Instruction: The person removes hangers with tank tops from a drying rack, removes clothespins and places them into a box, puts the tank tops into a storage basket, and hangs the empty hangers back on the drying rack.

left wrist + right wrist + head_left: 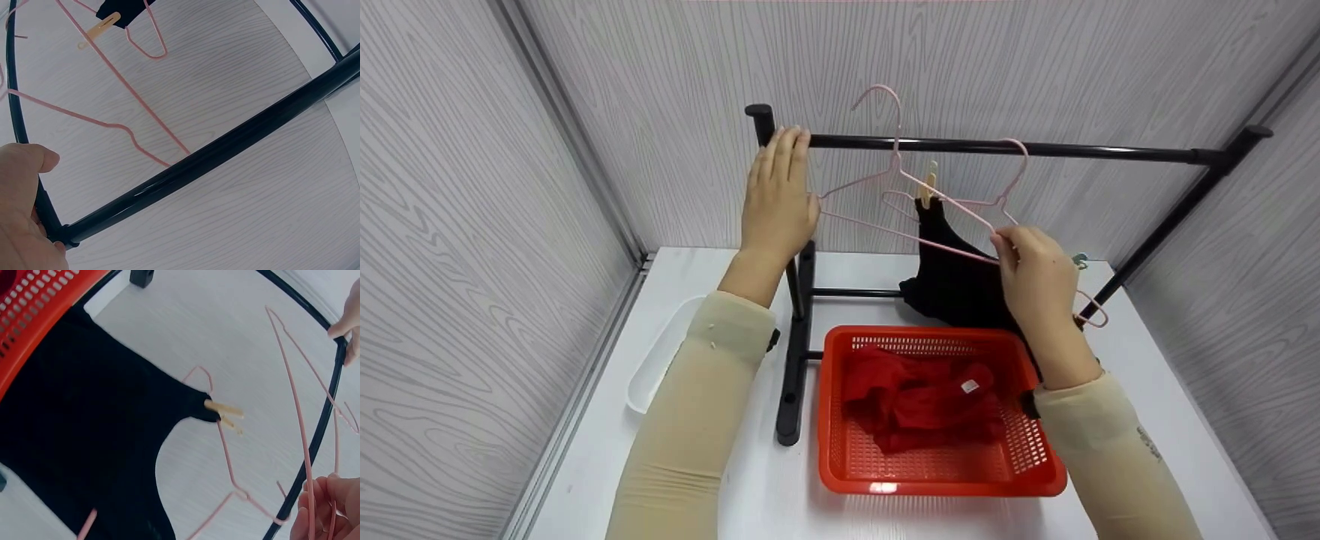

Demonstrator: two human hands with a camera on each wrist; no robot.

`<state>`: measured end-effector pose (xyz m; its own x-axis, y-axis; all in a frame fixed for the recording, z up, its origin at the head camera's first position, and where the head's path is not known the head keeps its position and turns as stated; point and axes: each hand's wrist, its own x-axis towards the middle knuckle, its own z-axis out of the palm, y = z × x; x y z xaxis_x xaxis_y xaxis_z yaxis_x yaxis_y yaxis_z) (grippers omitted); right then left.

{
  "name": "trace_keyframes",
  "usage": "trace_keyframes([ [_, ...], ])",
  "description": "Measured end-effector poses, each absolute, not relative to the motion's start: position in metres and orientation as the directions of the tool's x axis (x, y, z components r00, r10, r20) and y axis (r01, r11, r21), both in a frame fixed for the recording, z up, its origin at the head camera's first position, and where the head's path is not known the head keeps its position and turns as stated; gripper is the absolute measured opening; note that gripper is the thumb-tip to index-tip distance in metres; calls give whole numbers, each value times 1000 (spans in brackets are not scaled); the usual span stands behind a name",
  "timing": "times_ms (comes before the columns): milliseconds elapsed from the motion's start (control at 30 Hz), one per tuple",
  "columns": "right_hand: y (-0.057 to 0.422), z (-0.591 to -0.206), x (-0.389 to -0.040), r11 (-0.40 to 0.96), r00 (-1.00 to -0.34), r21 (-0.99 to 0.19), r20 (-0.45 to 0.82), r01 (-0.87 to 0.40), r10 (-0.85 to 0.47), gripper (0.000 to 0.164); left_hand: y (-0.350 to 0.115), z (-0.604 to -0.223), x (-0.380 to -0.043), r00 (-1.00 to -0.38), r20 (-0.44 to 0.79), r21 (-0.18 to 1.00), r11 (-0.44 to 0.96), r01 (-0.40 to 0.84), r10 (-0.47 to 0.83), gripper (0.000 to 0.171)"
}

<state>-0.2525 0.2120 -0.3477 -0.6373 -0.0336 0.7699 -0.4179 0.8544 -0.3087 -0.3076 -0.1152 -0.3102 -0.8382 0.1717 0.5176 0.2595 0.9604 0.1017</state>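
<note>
Pink triangular hanger [945, 199] extends leftward from pinching right hand [1042, 281]; left hand [778, 199] grips black tubular rail [960, 145]. Hook [898, 116] up; long axis slopes down-right.

Pink hanger [898, 127]: slim rod, smooth plastic-like coating, low sheen. Rack [1095, 151]: black tubing, metal in appearance, smooth and glossy, with bright highlights along the top rail; end caps [1252, 132]: black plastic in appearance, duller. Basket [829, 420]: red moulded plastic, glossy rim, perforated walls. Red fabric [915, 394]: soft cloth, matt, creased. Black garment [960, 289]: matt cloth. Clothes peg [225, 409]: smooth; wood or plastic cannot be determined. Tray [660, 360]: smooth white plastic in appearance. Bench [757, 480]: smooth, lightly reflective. Wall panels [697, 60]: wood-grain pattern, mainly matt. Sleeves [675, 435]: matt cloth.
</note>
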Motion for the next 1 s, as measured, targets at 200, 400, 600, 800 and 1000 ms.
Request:
trace_keyframes([
  [200,191,-357,-255,858,-668,-332,744,-393,-19,20,-114,-310,-309,-837,522,116,958,262,166,78],
  [400,173,-375,-256,868,-660,-312,751,-386,-23,21,-112,-310,-311,-839,520,119,959,256,160,78],
  [600,160,-396,-255,874,-679,-297,733,-384,-49,14,-110,-311,-312,-835,529,113,962,248,153,78],
  [800,147,-407,-247,862,-686,-274,719,-427,-111,7,-110,-311,-314,-831,535,118,960,254,153,78],
  [1000,132,-413,-242,852,-722,-267,671,-449,-170,8,-111,-310,-313,-837,526,117,962,246,150,81],
])
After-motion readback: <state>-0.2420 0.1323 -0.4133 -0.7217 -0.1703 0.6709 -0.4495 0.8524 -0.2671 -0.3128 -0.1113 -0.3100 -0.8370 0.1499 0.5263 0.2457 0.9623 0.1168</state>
